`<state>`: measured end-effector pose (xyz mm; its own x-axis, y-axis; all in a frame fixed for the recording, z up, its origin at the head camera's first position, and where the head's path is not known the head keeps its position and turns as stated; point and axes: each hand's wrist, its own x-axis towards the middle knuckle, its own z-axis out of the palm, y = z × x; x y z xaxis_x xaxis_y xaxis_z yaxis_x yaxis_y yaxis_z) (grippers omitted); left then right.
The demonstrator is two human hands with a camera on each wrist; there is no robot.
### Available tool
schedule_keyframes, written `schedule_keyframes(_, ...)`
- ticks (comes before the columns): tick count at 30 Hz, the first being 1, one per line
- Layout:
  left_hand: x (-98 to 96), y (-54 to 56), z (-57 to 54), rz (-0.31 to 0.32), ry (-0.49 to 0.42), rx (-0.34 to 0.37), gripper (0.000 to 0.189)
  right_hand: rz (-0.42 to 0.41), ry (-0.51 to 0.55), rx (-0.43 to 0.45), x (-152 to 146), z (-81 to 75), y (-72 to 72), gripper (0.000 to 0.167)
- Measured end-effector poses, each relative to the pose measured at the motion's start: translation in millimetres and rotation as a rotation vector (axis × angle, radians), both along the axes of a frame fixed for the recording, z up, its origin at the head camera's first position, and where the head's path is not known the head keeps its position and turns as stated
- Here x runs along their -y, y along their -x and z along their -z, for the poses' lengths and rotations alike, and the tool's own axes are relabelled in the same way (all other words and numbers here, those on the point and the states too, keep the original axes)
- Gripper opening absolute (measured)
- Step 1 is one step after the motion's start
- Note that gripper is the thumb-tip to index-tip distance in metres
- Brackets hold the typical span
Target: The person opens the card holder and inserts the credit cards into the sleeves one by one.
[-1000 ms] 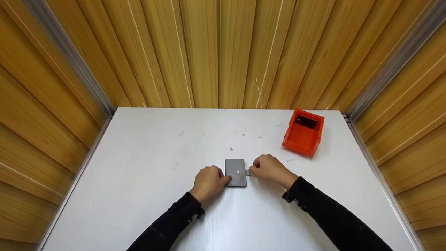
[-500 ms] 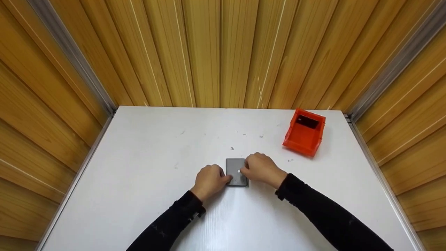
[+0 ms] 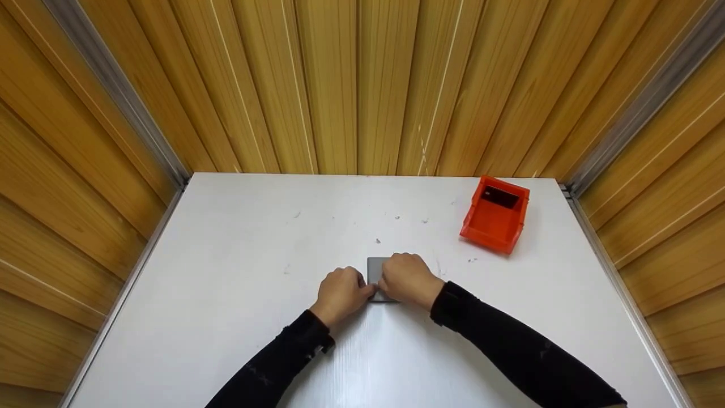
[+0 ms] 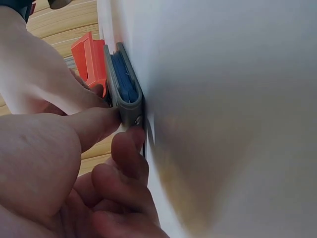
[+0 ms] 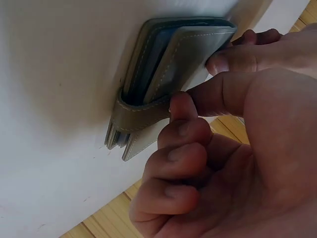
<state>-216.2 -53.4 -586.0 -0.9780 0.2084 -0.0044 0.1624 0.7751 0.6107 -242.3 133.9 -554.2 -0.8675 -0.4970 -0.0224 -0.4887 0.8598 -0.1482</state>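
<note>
A grey card wallet (image 3: 375, 268) lies on the white table in the head view, partly covered by my right hand. My left hand (image 3: 340, 293) pinches its left edge, thumb on top. In the left wrist view, blue inner sleeves show between the covers, and a metal snap (image 4: 138, 120) sits on the rounded spine. My right hand (image 3: 409, 277) reaches over the wallet from the right. Seen from the right wrist, its thumb and index finger pinch the wallet's stitched strap (image 5: 141, 114), which wraps around the open side and across the top cover.
A red plastic bin (image 3: 491, 226) stands at the back right of the white table (image 3: 255, 238), with a dark patch inside its far end. Wood-patterned walls (image 3: 334, 85) enclose the table at the back and both sides.
My right hand has moved left, from beside the wallet to over it, bringing the strap across the cover. My left hand keeps its hold on the left edge.
</note>
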Motion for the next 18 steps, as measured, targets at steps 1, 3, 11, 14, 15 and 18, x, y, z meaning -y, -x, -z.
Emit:
schedule_keyframes(1, 0.1, -0.1, 0.1, 0.001, -0.001, -0.001, 0.037, -0.001, -0.005, -0.004, 1, 0.5, 0.3, 0.035)
schedule_keyframes(3, 0.4, -0.2, 0.3, 0.002, 0.003, -0.007, 0.036, -0.001, -0.015, -0.007, 2, 1.2, 1.0, 0.034)
schedule_keyframes(11, 0.4, 0.6, 0.3, -0.003, 0.012, -0.012, 0.032, 0.026, -0.080, 0.038, 9, -0.5, 2.8, 0.033)
schedule_keyframes(14, 0.4, -0.2, 0.0, -0.001, 0.003, -0.013, 0.033, 0.039, -0.115, 0.069, 12, -1.7, 2.7, 0.031)
schedule_keyframes(15, 0.4, -0.4, 0.0, 0.000, 0.000, -0.012, 0.034, 0.043, -0.125, 0.076, 13, -1.8, 2.6, 0.030)
schedule_keyframes(18, 0.5, -1.0, 0.0, 0.003, -0.008, -0.012, 0.036, 0.043, -0.164, 0.086, 16, -1.5, 2.6, 0.029)
